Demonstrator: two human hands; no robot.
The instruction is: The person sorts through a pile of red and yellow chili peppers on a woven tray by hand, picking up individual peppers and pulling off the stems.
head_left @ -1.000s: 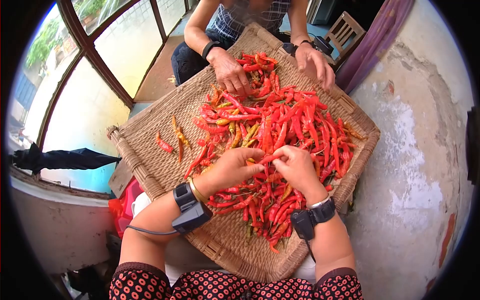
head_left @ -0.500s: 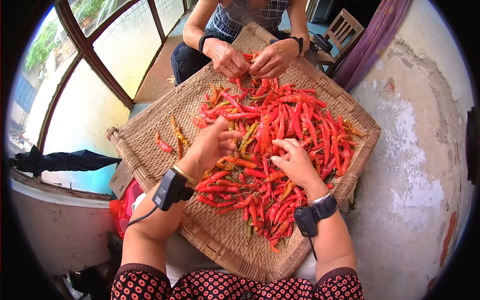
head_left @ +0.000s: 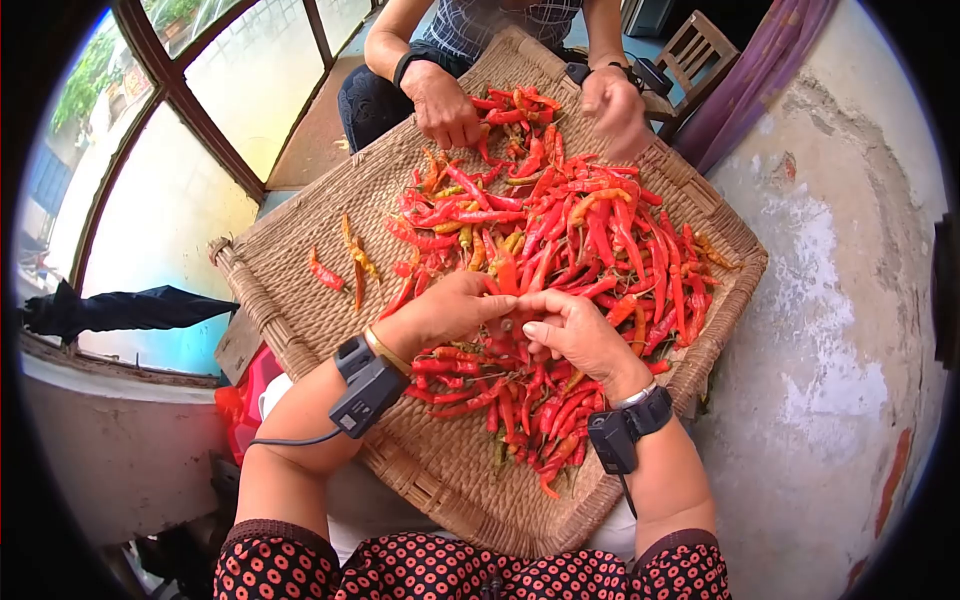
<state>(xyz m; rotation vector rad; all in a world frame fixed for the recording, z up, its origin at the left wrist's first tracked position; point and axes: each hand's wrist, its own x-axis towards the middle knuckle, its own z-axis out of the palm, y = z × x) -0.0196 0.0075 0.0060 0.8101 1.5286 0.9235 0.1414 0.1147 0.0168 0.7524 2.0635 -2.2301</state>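
Over the middle of a heap of red chili peppers (head_left: 560,415), my two hands meet with their fingertips close together. My left hand (head_left: 450,308) is closed in a pinch, and a blurred red chili pepper (head_left: 502,335) shows just under its fingers. My right hand (head_left: 575,340) pinches with thumb and forefinger right beside it; what lies between those fingertips is too small to make out. The heap lies on a square woven tray (head_left: 300,260), red mostly, with some orange and yellowish-green peppers mixed in.
Across the tray, another person's hand (head_left: 445,105) touches a smaller pile of peppers (head_left: 520,105); their other hand (head_left: 615,105) is blurred. A folded dark umbrella (head_left: 150,312) is at left by the windows. A worn plaster wall (head_left: 800,330) stands at right, a wooden chair (head_left: 695,55) behind.
My left hand has come right and down from above the heap and closed. My right hand has shifted slightly left to meet it. The other person's hands have moved apart.
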